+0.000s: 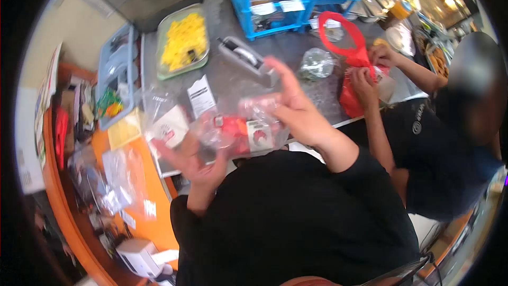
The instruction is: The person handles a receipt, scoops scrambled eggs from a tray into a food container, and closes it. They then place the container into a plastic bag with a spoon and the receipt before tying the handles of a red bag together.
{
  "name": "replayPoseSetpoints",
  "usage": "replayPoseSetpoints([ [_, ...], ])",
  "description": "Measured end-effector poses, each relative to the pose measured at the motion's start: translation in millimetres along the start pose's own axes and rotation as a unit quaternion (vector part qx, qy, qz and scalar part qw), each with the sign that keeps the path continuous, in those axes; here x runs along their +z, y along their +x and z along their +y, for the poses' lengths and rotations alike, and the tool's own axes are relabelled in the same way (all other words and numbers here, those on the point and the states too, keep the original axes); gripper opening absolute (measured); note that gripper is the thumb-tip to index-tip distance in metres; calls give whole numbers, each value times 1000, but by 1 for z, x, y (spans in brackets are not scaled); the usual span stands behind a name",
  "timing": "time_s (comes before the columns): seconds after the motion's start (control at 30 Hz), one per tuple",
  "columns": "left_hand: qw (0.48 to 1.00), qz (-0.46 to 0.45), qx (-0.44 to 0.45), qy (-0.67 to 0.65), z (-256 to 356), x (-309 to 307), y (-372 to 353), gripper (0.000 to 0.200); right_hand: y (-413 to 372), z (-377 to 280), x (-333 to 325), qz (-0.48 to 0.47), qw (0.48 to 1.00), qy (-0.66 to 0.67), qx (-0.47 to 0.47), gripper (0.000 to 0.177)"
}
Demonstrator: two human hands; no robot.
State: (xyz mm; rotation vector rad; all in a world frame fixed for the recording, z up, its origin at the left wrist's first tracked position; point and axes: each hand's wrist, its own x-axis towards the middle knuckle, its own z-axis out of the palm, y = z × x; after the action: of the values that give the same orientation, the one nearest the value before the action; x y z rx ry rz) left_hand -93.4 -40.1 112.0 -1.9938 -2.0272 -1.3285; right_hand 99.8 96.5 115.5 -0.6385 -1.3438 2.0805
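Observation:
A clear plastic bag (pixel 233 132) with red contents and a white label lies across the front of my body at the counter edge. My right hand (pixel 299 108) grips its right end with the thumb over the plastic and the index finger stretched upward. At its left end is my left hand (pixel 193 164), blurred by motion, with fingers spread. Behind that hand a white printed packet (pixel 170 127) shows under clear plastic. A printed receipt (pixel 201 96) rests on the counter just beyond. Past my right fingertips sits a grey elongated device (pixel 246 58), perhaps a stapler.
A glass dish of yellow food (pixel 184 42) stands at the back left, beside a blue tray (pixel 114 74). Blue shelves (pixel 275 0) rise behind. On the right, a co-worker's hands (pixel 365 82) handle a red bag (pixel 349 92). A wrapped bowl (pixel 316 64) stands between.

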Motion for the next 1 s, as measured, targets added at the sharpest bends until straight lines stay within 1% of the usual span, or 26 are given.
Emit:
replayPoseSetpoints([
  [0.07, 1000, -24, 7, 5, 2, -2, 0, 57, 0, -10, 8, -45, 994, 96, 10, 98],
  [0.17, 998, -56, 12, 21, 12, 5, 7, 58, -4, -8, 30, -60, 998, 31, -18, 108],
  [0.2, 999, -48, 11, 16, 13, 9, 8, 60, -5, -5, 43, -81, 991, -93, -59, 110],
  [0.23, 999, -41, 10, 11, 13, 12, 8, 62, -2, 2, 49, -62, 988, -127, -66, 109],
  [0.27, 1000, -16, 7, -6, 8, 20, 4, 65, 0, 10, 53, -41, 983, -161, -74, 109],
  [0.3, 1000, 9, 7, -23, 3, 27, 0, 68, -1, 9, 55, -28, 987, -142, -63, 106],
  [0.33, 996, 42, 51, -59, -3, 29, -4, 69, -2, 7, 57, -15, 991, -123, -53, 102],
  [0.37, 988, 74, 94, -94, -13, 28, -8, 69, -2, 8, 55, -9, 988, -127, -87, 101],
  [0.43, 960, 178, 105, -192, -16, 36, -11, 66, -2, 11, 51, 4, 979, -133, -151, 99],
  [0.47, 947, 210, 107, -217, -20, 43, -12, 64, -3, 11, 53, -5, 981, -135, -142, 98],
  [0.5, 952, 200, 90, -214, -26, 53, -19, 63, -4, 11, 58, -11, 982, -137, -133, 96],
  [0.57, 988, 68, 26, -136, -45, 83, -39, 59, -9, 16, 74, -62, 970, -199, -128, 89],
  [0.6, 995, 4, 11, -100, -61, 100, -50, 58, -10, 24, 85, -99, 942, -276, -164, 86],
  [0.63, 996, -37, 1, -85, -70, 111, -58, 56, -11, 32, 96, -131, 906, -346, -206, 83],
  [0.7, 990, -122, -2, -63, -93, 127, -73, 53, -15, 40, 97, -206, 869, -397, -210, 78],
  [0.77, 985, -162, 5, -55, -100, 131, -73, 50, -17, 29, 89, -308, 890, -327, -84, 71],
  [0.83, 985, -167, -6, -36, -94, 131, -69, 47, -13, 18, 52, -150, 867, -440, -177, 59],
  [0.87, 986, -162, -12, -23, -90, 127, -64, 45, -11, 11, 33, 3, 890, -438, -125, 56],
  [0.9, 989, -146, -26, 11, -89, 129, -62, 38, -10, 3, 14, 154, 901, -399, -72, 53],
  [0.93, 989, -143, 9, 21, -95, 135, -60, 35, -2, 15, -19, 295, 818, -487, -82, 58],
  [0.97, 988, -142, 41, 32, -109, 142, -65, 32, 3, 38, -58, 362, 752, -545, -82, 71],
  [1.0, 986, -144, 74, 44, -124, 148, -72, 29, 5, 55, -89, 347, 715, -606, 27, 75],
])
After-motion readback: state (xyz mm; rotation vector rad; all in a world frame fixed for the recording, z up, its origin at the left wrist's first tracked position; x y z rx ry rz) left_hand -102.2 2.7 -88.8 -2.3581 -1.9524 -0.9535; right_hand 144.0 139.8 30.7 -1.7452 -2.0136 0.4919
